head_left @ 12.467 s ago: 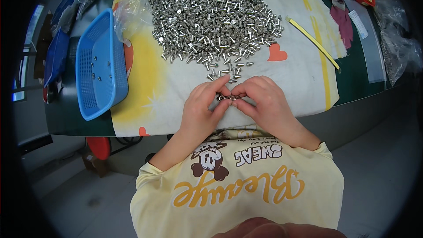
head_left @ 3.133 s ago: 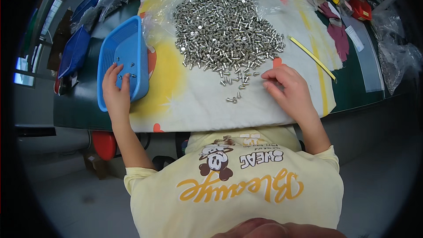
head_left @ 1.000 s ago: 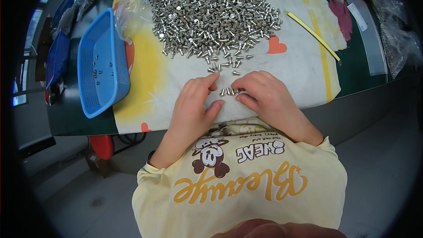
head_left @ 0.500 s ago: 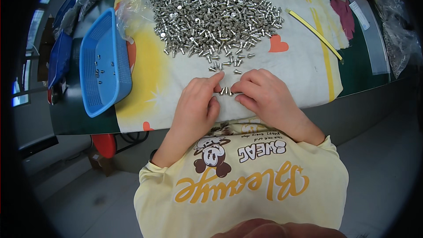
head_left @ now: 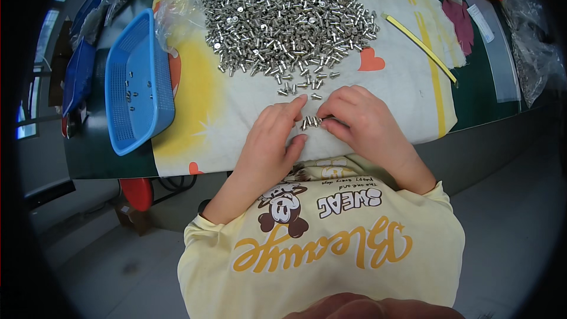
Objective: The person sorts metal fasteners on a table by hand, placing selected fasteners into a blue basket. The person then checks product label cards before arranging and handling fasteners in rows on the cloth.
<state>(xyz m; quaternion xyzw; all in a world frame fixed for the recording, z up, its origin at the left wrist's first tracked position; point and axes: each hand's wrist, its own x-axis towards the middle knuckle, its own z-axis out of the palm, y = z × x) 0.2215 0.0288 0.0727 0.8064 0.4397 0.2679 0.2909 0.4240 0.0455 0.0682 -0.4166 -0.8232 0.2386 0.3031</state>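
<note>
A short row of silver screws [head_left: 309, 122] stands on the cloth between my two hands. My left hand [head_left: 270, 139] is at its left, thumb and index finger apart, nothing between them. My right hand [head_left: 360, 117] pinches a screw at the row's right end; the fingers partly cover it. Just beyond, several loose screws [head_left: 316, 97] lie scattered. Farther off spreads a large heap of the same screws [head_left: 289, 23].
A blue plastic basket [head_left: 159, 91] with several screws inside stands at the left. The patterned cloth [head_left: 236, 91] covers much of the green table. A yellow strip [head_left: 419, 47] lies at the right. Clear plastic bags [head_left: 183, 9] border the heap.
My left thumb and index finger have spread away from the row of screws. The right fingers have closed together at its right end, and the row sits slightly farther right.
</note>
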